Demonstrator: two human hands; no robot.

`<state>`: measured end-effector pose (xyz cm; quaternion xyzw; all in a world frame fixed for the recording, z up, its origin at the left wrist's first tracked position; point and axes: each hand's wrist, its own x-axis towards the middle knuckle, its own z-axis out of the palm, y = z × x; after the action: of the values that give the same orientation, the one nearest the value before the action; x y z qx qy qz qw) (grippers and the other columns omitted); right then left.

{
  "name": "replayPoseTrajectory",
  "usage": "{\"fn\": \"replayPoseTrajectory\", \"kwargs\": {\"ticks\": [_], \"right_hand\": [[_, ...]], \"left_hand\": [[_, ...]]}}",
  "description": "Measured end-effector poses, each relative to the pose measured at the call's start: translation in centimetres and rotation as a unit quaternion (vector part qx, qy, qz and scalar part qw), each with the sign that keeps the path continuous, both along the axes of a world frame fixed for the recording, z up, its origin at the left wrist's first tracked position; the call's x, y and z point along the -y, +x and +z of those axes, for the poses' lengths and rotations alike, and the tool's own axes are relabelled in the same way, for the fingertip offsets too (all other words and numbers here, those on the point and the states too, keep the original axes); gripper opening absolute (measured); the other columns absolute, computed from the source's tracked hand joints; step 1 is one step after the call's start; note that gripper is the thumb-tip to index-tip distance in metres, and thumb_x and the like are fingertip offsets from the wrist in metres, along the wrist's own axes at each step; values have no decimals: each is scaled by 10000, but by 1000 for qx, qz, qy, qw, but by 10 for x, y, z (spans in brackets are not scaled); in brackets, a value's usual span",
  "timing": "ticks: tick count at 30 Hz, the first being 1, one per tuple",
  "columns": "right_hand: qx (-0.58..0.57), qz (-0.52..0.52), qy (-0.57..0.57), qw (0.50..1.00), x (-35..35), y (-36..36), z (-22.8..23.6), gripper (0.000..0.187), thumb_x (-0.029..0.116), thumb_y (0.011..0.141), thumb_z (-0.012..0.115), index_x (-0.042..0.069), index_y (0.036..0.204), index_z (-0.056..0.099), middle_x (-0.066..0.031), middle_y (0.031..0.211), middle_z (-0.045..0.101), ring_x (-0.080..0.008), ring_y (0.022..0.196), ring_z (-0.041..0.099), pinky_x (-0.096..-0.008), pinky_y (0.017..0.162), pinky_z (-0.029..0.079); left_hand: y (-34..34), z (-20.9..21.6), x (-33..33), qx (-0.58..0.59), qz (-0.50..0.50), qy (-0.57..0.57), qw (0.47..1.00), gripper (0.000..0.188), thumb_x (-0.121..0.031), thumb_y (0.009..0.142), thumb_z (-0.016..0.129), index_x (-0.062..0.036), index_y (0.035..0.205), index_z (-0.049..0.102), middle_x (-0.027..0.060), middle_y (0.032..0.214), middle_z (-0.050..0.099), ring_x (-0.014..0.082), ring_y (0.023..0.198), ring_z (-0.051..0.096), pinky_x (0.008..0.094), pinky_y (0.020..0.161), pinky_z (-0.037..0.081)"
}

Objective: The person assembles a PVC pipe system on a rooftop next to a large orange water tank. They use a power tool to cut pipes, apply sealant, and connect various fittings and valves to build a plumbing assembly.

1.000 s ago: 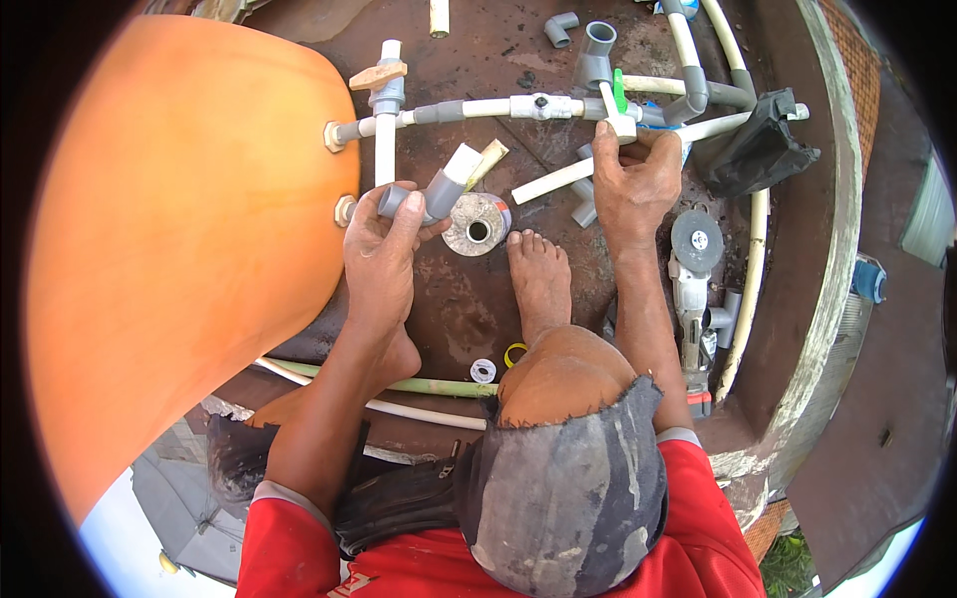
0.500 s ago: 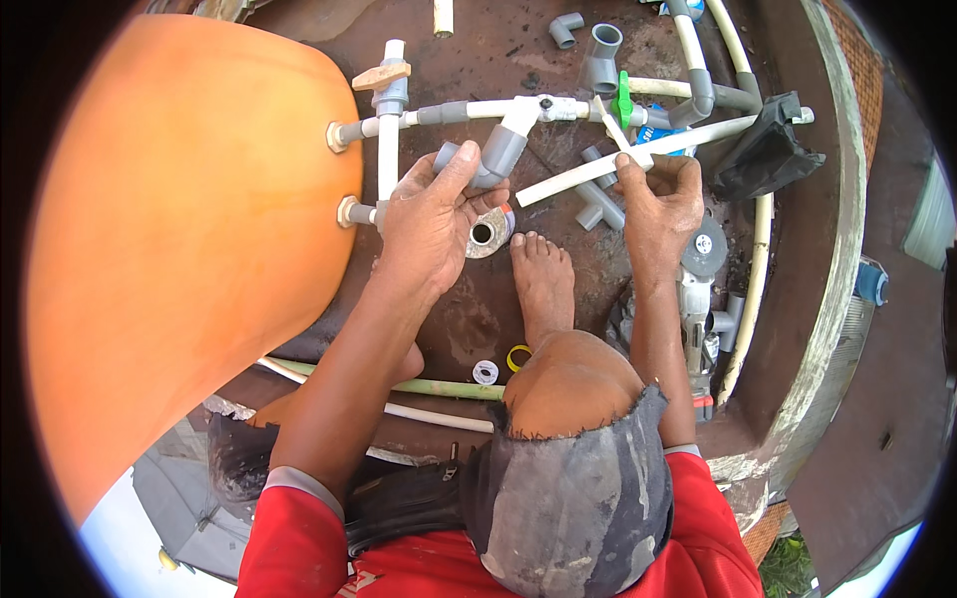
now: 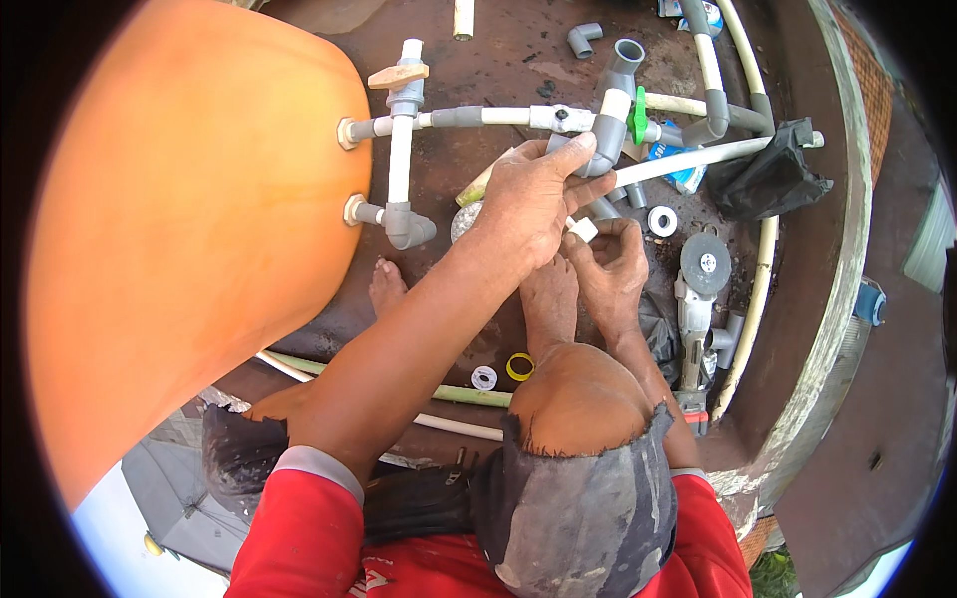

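Head view: a grey elbow (image 3: 604,149) with a white pipe stub (image 3: 615,104) sits in the left hand (image 3: 528,199), near a green handle (image 3: 639,115); the stub points away from the person, slightly right. Left thumb and fingers grasp the elbow; the right hand's (image 3: 612,271) fingertips pinch a small white piece (image 3: 582,230). Below lies brown floor (image 3: 508,70), with an orange tank (image 3: 199,229) left, a grinder (image 3: 696,309) right.

A head-worn fisheye looks down on both hands (image 3: 523,204) from close above
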<state>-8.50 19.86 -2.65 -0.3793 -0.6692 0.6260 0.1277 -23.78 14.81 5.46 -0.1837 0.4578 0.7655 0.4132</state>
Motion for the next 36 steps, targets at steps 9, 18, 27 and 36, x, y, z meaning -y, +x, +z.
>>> {"fn": "replayPoseTrajectory", "kwargs": {"ticks": [9,18,27,36], "right_hand": [[-189,-209,-194,940,-58,-50,-3,313,95,1015,765,-97,1127,544,-252,1021,727,-314,853,798,-415,771,710],[-235,-231,-275,903,-65,-60,0,239,80,1031,731,-69,1102,558,-227,1025,732,-348,893,796,-483,857,721],[-173,-85,-124,973,-12,-28,-4,346,54,1006,800,-52,1247,575,-179,1137,711,-259,998,762,-387,846,668],[-132,307,301,893,14,-38,9,370,116,795,850,35,1125,703,-157,1133,655,-391,1018,713,-488,850,617]], "left_hand": [[-27,34,54,-107,-6,-25,994,267,-112,1047,776,35,1214,629,153,1191,712,254,1115,738,441,1055,660],[-13,33,62,-91,5,-37,995,265,-123,1055,770,36,1212,627,153,1182,715,264,1110,740,426,1027,666],[-20,30,79,-55,48,-6,997,302,-140,1065,762,53,1241,611,157,1208,673,272,1154,710,426,1105,638],[-33,31,93,-37,49,-24,998,371,-220,1056,792,26,1275,621,148,1154,694,277,1133,715,408,1025,632]]}}
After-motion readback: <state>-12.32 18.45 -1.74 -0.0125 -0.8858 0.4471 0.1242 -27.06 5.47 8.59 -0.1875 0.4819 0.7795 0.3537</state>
